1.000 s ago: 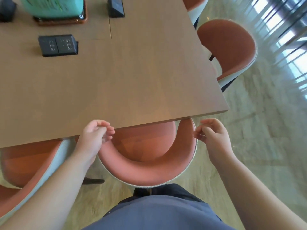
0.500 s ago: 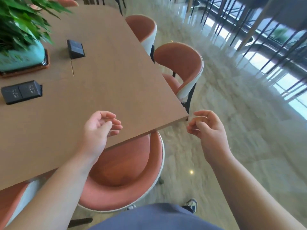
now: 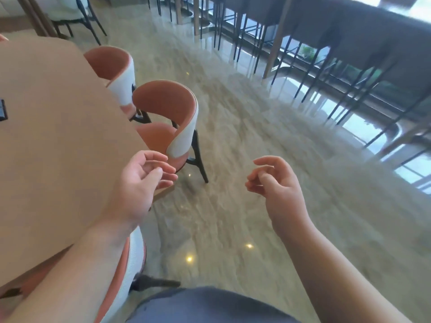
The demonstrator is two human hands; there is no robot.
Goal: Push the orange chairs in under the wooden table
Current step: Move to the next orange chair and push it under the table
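The wooden table [image 3: 58,141] fills the left side. One orange chair with a white back [image 3: 127,264] is tucked under its near edge, below my left forearm. A second orange chair [image 3: 170,108] stands at the table's right side, its seat only partly under the top. A third orange chair [image 3: 116,64] sits beyond it, close to the table. My left hand [image 3: 140,185] hovers over the table's corner, fingers loosely curled and empty. My right hand [image 3: 275,183] hangs over the floor to the right, also loosely curled and holding nothing.
Polished marble floor [image 3: 233,206] spreads to the right of the table. Dark-legged bar stools [image 3: 314,54] line a counter by the windows at the back right. Another chair [image 3: 70,17] stands at the top left. A black socket box [image 3: 2,110] sits on the table's left edge.
The view has swung right, from the chair at the near edge to the chairs along the table's right side. Both hands have come off the near chair and lifted, empty.
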